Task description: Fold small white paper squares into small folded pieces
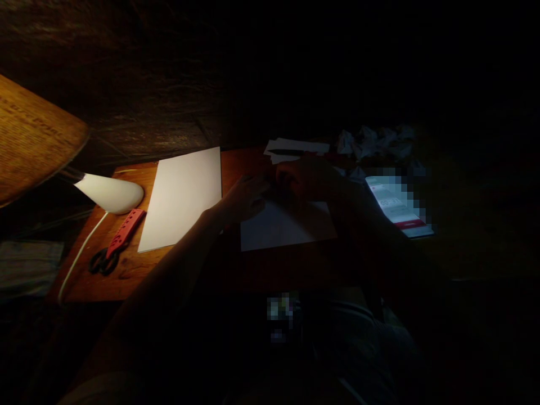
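Deep shadow covers both hands over the middle of the wooden table. My left hand (248,197) reaches in from the left, its fingers curled inward at the upper left of a white sheet of paper (287,228). Close beside it, my right hand (306,174) bends down with its fingers drawn together. The fingertips of both hands nearly meet; what is between them is too dark to make out. The sheet lies flat below the hands, its far edge hidden by them. Behind the right hand, a dark blade-like tool (287,152) rests on white paper pieces (301,144).
A lit stack of white paper (183,197) lies left, beside red-and-black scissors (120,239) and a lamp with a white base (113,193) and trailing cord (84,247). Several folded white paper shapes (365,143) sit at the back right, near a glowing phone (392,202).
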The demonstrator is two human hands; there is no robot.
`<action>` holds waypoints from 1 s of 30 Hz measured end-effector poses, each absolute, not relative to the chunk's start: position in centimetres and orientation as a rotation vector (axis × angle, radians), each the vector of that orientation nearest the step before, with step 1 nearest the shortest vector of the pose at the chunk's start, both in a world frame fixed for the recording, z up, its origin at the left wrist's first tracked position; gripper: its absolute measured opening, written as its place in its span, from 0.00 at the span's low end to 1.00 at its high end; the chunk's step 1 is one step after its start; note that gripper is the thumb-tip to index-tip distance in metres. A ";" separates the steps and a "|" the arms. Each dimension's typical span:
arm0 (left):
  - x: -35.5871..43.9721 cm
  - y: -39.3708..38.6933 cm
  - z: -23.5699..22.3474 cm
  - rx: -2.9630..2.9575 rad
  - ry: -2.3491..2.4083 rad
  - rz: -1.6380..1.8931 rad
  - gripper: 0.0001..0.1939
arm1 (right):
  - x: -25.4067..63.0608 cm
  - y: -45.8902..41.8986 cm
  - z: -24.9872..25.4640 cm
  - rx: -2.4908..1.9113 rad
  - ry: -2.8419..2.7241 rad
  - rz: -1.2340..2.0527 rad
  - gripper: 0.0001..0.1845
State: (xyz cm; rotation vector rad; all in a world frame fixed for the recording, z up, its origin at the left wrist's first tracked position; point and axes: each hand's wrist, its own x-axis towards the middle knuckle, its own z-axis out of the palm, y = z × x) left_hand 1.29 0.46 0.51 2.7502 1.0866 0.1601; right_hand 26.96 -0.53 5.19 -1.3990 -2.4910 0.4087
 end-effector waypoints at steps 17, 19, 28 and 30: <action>1.0 0.2 0.1 2.786 1.098 0.262 0.20 | 27.9 -0.2 5.7 -1.507 -2.522 0.717 0.29; 0.9 0.1 0.4 2.787 1.115 0.248 0.21 | 27.7 -0.6 6.0 -1.525 -2.525 0.666 0.28; 0.8 -0.1 1.2 2.794 1.138 0.157 0.25 | 26.8 -2.0 6.9 -1.516 -2.601 0.391 0.22; 1.1 -0.2 1.3 2.782 1.149 0.141 0.22 | 26.7 -2.1 6.9 -1.513 -2.602 0.357 0.20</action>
